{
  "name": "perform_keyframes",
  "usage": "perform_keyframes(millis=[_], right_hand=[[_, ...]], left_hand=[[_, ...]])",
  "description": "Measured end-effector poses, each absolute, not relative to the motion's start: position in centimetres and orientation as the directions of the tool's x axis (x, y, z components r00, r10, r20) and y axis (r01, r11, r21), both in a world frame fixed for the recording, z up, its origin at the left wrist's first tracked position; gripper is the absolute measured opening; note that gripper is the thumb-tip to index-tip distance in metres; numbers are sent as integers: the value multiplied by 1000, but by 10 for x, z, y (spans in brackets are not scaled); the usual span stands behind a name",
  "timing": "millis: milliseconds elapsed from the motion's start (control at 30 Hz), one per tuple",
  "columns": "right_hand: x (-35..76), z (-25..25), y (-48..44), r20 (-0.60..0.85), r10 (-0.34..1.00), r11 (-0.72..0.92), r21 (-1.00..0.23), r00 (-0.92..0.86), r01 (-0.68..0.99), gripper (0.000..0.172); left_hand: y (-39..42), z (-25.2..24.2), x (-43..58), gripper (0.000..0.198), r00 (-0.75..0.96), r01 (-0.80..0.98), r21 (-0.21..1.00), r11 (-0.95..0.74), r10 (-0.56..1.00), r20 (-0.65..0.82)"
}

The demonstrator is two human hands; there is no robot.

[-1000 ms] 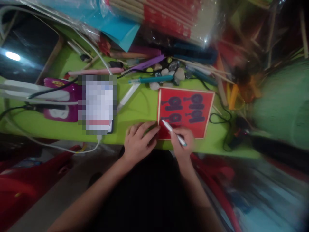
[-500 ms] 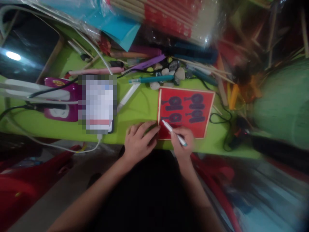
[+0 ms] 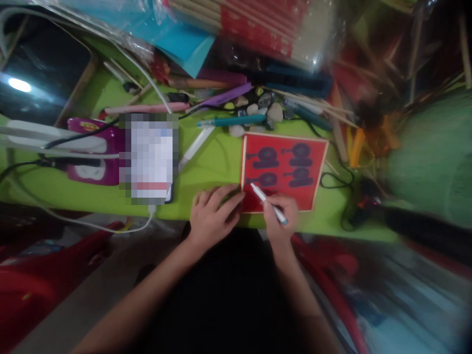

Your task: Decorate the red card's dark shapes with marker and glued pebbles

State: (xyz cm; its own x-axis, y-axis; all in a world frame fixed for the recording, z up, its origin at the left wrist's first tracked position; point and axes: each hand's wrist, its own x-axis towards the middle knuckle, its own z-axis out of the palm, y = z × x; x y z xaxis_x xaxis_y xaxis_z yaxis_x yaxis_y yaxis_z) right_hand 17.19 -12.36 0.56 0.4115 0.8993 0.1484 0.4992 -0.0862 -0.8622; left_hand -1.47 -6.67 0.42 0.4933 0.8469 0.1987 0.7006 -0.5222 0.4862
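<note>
A red square board [image 3: 311, 189] with a pale rim and dark blue painted shapes lies on the green table [image 3: 212, 169]. My right hand [image 3: 282, 216] is closed round a white pen [image 3: 268, 202], whose tip touches the board near a lower-left blue shape. My left hand [image 3: 212, 216] lies flat beside it, fingers stretched out and pressing the board's lower-left corner.
A phone [image 3: 149, 157] with a white cable lies left of the board, a purple device [image 3: 94, 152] beside it. Pebbles [image 3: 258, 110], a teal pen [image 3: 230, 121], sticks and packaged paper crowd the back. A black cable [image 3: 334, 184] loops at the right.
The pen tip and my right hand have shifted slightly to the right along the board. My left hand has stayed put.
</note>
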Motion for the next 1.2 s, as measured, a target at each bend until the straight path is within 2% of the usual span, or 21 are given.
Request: perform_keyframes(millis=[200, 400, 567, 800, 1100, 1200], right_hand=[[171, 6, -123, 144, 911, -83, -853, 386, 515, 13], [170, 5, -125, 143, 891, -125, -834, 430, 537, 10], [171, 6, -124, 149, 910, -101, -825, 386, 555, 8], [171, 2, -127, 157, 892, -132, -807, 425, 576, 7], [172, 1, -129, 122, 892, -119, -866, 435, 485, 14], [171, 2, -129, 124, 897, -130, -843, 425, 522, 11]], left_hand=[[-67, 5, -15, 38, 489, 704, 486, -518, 850, 198], [-68, 4, -15, 44, 483, 702, 505, -502, 857, 180], [-68, 4, -15, 40, 481, 705, 501, -501, 858, 181], [-67, 5, -15, 38, 489, 701, 497, -512, 852, 187], [-67, 5, -14, 38, 484, 703, 499, -507, 855, 186], [-67, 5, -15, 43, 484, 700, 505, -504, 856, 182]])
